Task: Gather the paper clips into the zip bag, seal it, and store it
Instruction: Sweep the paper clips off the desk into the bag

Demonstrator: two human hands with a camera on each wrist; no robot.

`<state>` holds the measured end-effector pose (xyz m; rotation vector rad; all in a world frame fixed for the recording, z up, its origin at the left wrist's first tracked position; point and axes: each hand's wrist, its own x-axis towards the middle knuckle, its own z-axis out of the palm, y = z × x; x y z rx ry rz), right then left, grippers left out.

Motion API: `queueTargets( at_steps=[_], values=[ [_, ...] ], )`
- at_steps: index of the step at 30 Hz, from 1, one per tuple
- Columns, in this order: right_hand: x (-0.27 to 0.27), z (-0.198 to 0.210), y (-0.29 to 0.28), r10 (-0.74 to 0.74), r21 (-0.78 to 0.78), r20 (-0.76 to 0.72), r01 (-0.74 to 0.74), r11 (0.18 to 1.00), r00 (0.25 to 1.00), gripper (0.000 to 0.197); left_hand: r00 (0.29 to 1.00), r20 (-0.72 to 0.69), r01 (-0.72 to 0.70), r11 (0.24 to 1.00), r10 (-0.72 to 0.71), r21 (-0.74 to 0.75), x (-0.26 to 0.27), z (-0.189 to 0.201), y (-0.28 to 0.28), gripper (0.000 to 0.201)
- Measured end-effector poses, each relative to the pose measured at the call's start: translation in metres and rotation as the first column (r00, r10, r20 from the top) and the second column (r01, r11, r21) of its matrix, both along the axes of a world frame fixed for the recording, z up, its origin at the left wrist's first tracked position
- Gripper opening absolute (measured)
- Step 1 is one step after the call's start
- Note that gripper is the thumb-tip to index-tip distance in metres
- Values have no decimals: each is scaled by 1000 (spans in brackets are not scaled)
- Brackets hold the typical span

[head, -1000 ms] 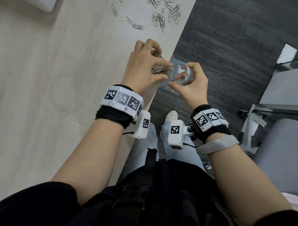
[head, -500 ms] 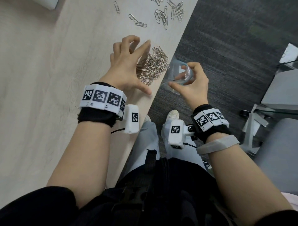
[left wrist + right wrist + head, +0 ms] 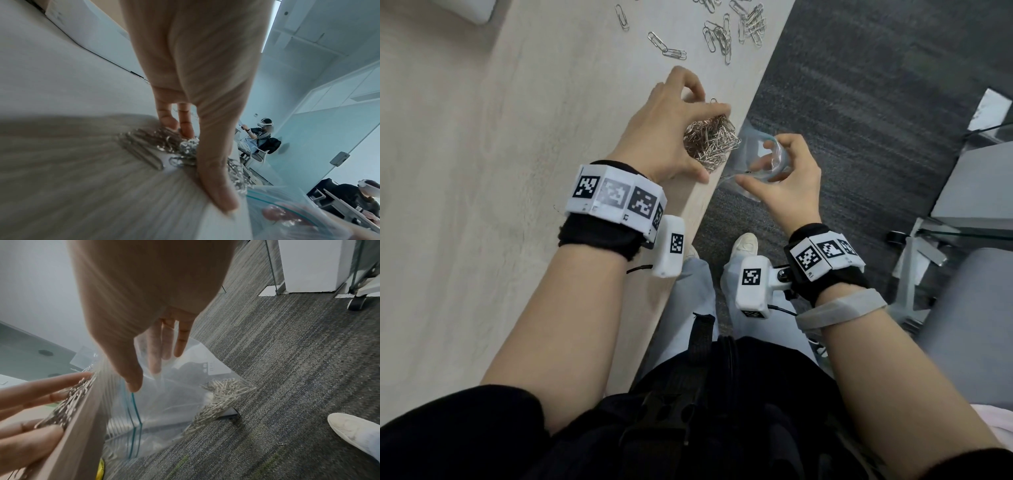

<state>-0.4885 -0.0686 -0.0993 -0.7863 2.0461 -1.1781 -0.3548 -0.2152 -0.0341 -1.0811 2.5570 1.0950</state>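
Heaped silvery wire paper clips (image 3: 710, 140) on pale woodgrain desk (image 3: 482, 171), cupped by left hand (image 3: 671, 126); clear crinkly zip bag (image 3: 185, 394) pinched open by right hand (image 3: 787, 174).

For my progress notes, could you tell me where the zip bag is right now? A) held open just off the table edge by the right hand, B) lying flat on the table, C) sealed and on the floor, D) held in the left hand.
A: the right hand holds the zip bag open beside the table edge, over the carpet, with paper clips already inside.

Shiny metal paper clips (image 3: 710, 140); clear glossy plastic zip bag (image 3: 185, 395); matt pale woodgrain surface (image 3: 482, 171); rough grey carpet floor (image 3: 859, 102).
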Motion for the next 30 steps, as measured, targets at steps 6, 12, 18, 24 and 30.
queueTargets(
  at_steps=[6, 12, 18, 24, 30],
  values=[
    [-1, 0, -1, -4, 2, 11, 4, 1000, 1000, 52, 991, -105, -81, 997, 81, -1, -3, -4, 3, 68],
    [-1, 0, -1, 1, 3, 19, -1, 1000, 1000, 52, 987, -145, -68, 998, 65, -16, -4, -10, 6, 54],
    [-2, 0, -1, 2, 0, 18, -2, 1000, 1000, 51, 986, -162, -35, 999, 31, -26, -10, -14, 13, 45],
    [-2, 1, -1, 0, -20, 27, 0, 1000, 1000, 50, 991, -132, 8, 994, -22, -105, -20, -15, 23, 43],
    [-1, 2, -1, 9, -23, 11, -9, 1000, 1000, 49, 990, -128, 40, 987, -60, -153, -22, -15, 28, 42]
  ],
)
